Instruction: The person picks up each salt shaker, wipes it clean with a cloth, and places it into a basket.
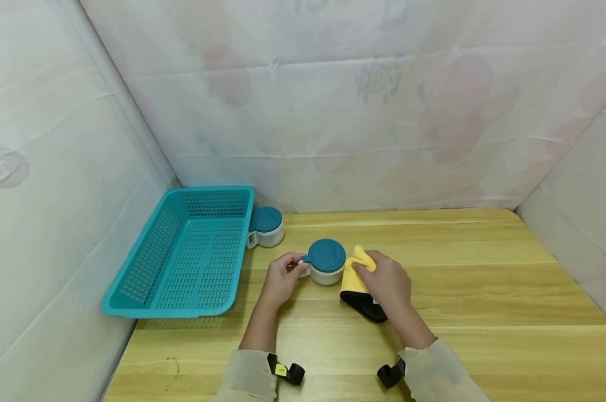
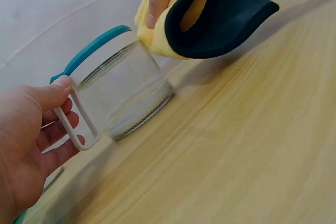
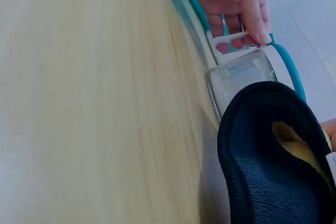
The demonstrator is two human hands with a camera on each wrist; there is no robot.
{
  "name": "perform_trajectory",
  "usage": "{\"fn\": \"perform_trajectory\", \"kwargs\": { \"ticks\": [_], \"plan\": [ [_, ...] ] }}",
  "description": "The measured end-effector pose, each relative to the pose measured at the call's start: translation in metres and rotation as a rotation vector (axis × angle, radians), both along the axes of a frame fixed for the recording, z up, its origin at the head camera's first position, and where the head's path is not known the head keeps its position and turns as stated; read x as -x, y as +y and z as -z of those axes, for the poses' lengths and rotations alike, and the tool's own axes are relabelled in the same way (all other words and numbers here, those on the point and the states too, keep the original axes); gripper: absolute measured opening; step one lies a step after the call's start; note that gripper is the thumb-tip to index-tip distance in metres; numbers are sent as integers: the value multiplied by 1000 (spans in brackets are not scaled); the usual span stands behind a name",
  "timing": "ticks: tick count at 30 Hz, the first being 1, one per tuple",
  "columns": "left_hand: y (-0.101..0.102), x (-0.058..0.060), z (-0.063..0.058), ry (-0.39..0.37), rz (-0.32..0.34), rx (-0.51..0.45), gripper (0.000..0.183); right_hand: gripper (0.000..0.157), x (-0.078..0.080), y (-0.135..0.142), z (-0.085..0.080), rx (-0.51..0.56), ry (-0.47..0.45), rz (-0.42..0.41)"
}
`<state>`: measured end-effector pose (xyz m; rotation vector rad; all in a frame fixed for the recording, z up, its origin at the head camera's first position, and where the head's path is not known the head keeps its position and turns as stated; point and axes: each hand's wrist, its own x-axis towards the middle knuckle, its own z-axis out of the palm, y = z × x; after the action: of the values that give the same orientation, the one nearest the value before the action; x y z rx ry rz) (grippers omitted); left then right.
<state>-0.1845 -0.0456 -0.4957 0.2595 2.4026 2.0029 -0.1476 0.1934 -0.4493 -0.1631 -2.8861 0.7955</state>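
Gripping blue-lidded jar by handle with left hand; clutching yellow-and-black cloth in right hand, at jar's right

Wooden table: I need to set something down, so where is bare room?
Most: between the right hand and right wall. Less: front left, between basket and left sleeve. Crowded: the middle, with left hand, front jar and yellow cloth; also beside the basket, at the rear jar.

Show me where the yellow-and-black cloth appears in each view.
Head: the cloth is below and right of the centre.
Left wrist: at the top, slightly right of centre.
Right wrist: in the lower right corner.
Shared landmark: the blue-lidded jar held by the left hand.
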Motion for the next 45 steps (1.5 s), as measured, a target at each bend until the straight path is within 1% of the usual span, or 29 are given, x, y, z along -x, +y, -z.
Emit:
{"fn": "perform_trajectory", "kwargs": {
  "ticks": [2, 5, 8, 13, 18, 21, 26, 30, 35, 39, 42, 45],
  "plan": [
    [0, -1, 0, 2, 2, 5, 14, 55, 2, 1, 0, 37, -7, 10],
    [0, -1, 0, 0, 2, 2, 15, 59, 3, 0, 2, 108, -41, 11],
    [1, -1, 0, 1, 2, -1, 16, 60, 2, -4, 6, 177, -76, 5],
    [0, 0, 1, 0, -8, 5, 16, 63, 2, -12, 10, 239, -140, -10],
    [-1, 0, 2, 1, -9, 10, 16, 74, 0, -18, 11, 297, -194, -29],
    [-1, 0, 1, -2, -8, 17, 16, 84, -3, -22, 12, 378, -210, -38],
    [-1, 0, 0, -12, -15, 20, 15, 96, -10, -32, 15, 573, -195, -42],
    [-1, 0, 1, -13, -11, 0, 15, 102, -14, -38, 18, 692, -181, -6],
    [-1, 0, 0, -7, 0, -17, 12, 104, -13, -37, 19, 733, -183, 53],
    [-1, 0, -1, -12, 6, -11, 11, 107, -9, -33, 20, 755, -157, 63],
    [0, -1, -2, -5, 0, 6, 11, 107, -9, -35, 20, 787, -141, 73],
    [0, -1, -1, 20, -16, 45, 12, 106, -10, -39, 21, 812, -126, 100]
  ]
}}
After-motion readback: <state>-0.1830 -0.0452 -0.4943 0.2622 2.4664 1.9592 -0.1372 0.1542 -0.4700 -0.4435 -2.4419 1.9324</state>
